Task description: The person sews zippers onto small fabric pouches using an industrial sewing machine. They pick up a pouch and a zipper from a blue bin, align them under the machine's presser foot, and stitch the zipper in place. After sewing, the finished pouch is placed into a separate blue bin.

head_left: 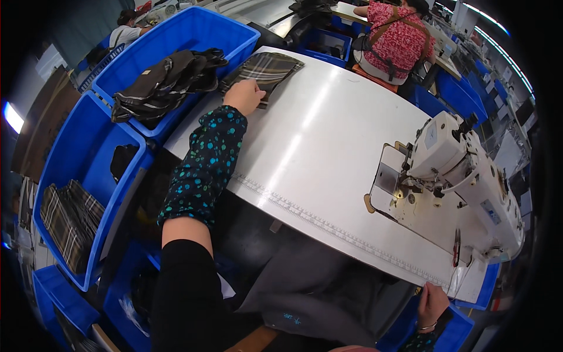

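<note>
**Left Hand Meets Plaid Cloth at Counter's Far Corner**

The left hand, fingers curled in and largely closed, rests against the near side of a dark plaid cloth; whether the fingertips pinch the fabric cannot be told, as the back of the hand hides them. The right hand, loosely folded, sits at the front edge of the white counter, well apart from the cloth; anything inside its curl is hidden.

The cloth lies flat at the counter's far left corner, just beyond the left hand, by far the nearer of the two. Its long axis slants from near left to far right, crossing the line of the outstretched left forearm.

Just left of it, a blue bin holds a heap of dark fabric; nearer the wearer, a second blue bin holds folded plaid pieces. A white sewing machine stands on the right, with a co-worker in a red patterned top beyond.
</note>
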{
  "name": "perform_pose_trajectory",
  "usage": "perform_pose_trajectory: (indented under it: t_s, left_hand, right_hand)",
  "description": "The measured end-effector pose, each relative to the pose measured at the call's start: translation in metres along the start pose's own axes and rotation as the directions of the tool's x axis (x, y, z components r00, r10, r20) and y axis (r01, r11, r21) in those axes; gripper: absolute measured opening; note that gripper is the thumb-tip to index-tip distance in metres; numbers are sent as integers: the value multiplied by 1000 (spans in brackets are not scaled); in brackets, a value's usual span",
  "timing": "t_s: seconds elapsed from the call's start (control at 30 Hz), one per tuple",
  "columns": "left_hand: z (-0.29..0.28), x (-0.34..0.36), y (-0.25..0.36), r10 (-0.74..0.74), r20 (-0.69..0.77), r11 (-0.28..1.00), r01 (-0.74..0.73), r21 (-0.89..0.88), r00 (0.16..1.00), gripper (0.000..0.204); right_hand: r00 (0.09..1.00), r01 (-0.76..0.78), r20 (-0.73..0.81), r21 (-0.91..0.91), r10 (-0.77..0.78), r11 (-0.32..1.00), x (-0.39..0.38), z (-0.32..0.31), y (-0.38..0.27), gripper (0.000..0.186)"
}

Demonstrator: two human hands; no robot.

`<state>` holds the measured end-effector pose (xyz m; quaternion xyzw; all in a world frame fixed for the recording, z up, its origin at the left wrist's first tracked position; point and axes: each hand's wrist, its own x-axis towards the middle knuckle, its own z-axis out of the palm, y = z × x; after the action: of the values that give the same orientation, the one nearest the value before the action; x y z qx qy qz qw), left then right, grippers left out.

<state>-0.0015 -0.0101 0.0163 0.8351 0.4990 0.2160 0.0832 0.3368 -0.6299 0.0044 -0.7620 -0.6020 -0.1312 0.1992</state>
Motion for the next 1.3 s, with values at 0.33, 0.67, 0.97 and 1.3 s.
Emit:
perform_pose_trajectory:
  t_s: [0.33,0.67,0.97,1.3]
  left_hand:
    - [36,-184,169,394,672,254,628,-735,627,31]
    - [-76,-121,44,366,-477,912,-410,14,799,22]
    - [-178,-101,-164,-77,-583,995,101,9,809,22]
    - [-304,-115,-87,-171,-932,693,-634,-344,319,11]
  right_hand:
    - [954,288,-13,312,-299,906,108,75,-154,52]
    - [982,127,132,86,-138,988,124,110,-141,46]
    - [960,120,234,157,-155,980,134,107,-104,51]
    - [971,110,183,218,-151,970,132,110,-108,50]
